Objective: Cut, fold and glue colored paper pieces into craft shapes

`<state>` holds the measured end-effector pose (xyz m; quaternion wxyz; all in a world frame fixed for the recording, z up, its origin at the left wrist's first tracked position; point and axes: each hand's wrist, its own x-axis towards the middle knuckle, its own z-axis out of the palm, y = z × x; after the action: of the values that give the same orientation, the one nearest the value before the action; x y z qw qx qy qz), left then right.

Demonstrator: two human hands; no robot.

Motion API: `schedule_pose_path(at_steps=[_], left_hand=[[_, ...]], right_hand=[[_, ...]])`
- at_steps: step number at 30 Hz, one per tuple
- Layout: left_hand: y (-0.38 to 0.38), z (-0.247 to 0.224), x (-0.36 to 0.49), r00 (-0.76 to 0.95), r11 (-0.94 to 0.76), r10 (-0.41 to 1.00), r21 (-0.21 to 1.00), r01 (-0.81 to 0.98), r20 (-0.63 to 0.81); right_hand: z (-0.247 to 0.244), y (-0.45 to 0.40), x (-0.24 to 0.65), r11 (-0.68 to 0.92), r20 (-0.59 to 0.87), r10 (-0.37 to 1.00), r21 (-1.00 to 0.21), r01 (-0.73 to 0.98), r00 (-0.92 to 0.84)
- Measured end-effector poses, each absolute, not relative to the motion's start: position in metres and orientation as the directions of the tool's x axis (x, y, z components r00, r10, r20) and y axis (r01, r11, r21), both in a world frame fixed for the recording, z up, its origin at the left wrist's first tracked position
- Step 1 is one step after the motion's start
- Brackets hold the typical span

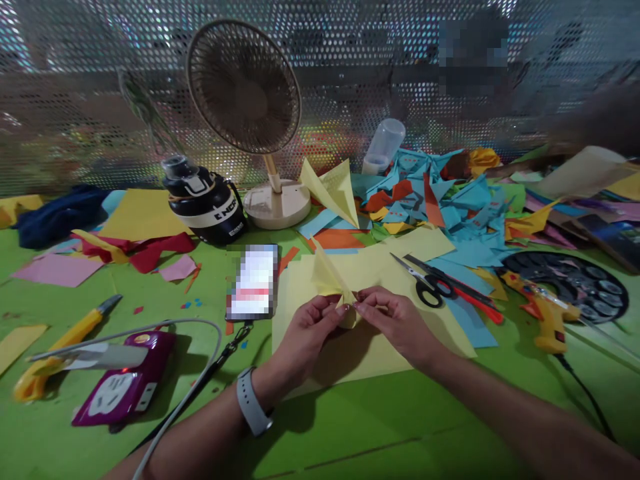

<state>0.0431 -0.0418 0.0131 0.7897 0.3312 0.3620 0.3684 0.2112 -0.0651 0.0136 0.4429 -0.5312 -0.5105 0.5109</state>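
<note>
Between my fingertips is a folded yellow paper [329, 272], its pointed flap standing up and away from me. My left hand [317, 323], with a watch [254, 401] at the wrist, pinches the near left part of it. The fingers of my right hand [393, 320] are closed on its right side, close to the left fingertips. Underneath lie flat yellow sheets [295, 347] on the green table [350, 433]. Scissors [425, 280] rest on these sheets beyond my right hand, beside a red-and-black tool [465, 293].
A phone [253, 283] lies left of the sheets, near a purple device [125, 380] with a cable. A fan [245, 93] and a black jug [205, 203] stand behind. Blue folded papers [465, 207] pile up at back right. A yellow glue gun [547, 313] lies at right.
</note>
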Motion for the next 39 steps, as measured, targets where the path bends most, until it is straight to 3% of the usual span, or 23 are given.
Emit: schedule_pose_path(at_steps=[19, 39], left_hand=[[-0.0454, 0.0143, 0.0445, 0.411, 0.515, 0.833, 0.792, -0.328, -0.371], [-0.0450, 0.0138, 0.0449, 0.419, 0.511, 0.832, 0.798, -0.320, -0.365]], right_hand=[[0.0131, -0.0668, 0.2066, 0.021, 0.015, 0.999, -0.984, 0.175, -0.038], [0.0127, -0.0679, 0.2061, 0.021, 0.014, 0.999, -0.983, 0.181, -0.040]])
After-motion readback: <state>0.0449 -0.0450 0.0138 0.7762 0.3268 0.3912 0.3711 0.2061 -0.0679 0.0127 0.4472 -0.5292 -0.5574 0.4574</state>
